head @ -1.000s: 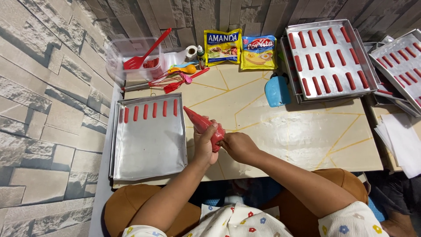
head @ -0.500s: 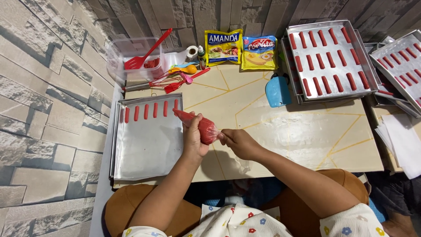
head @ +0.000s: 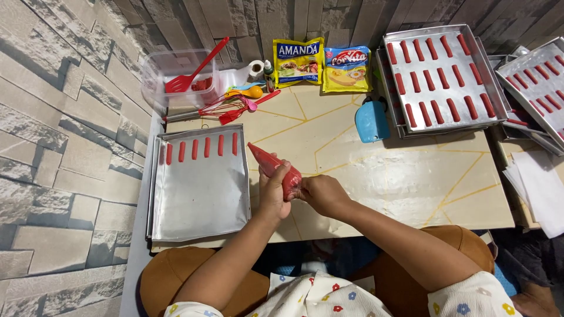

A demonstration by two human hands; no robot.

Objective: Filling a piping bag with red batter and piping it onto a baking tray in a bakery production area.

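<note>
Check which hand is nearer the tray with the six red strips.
Left. The left hand grips the red piping bag just beside the tray; the right hand pinches the bag's end, farther away.

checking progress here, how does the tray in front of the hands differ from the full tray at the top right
The near tray holds only one row of six red strips along its far edge, the rest being bare; the far tray is covered with rows of red strips. The near tray lies flat on the table; the far tray rests on another tray beneath it. Both are rectangular, silver metal, carrying the same red piped strips. The left hand and right hand grip a red piping bag.
</note>
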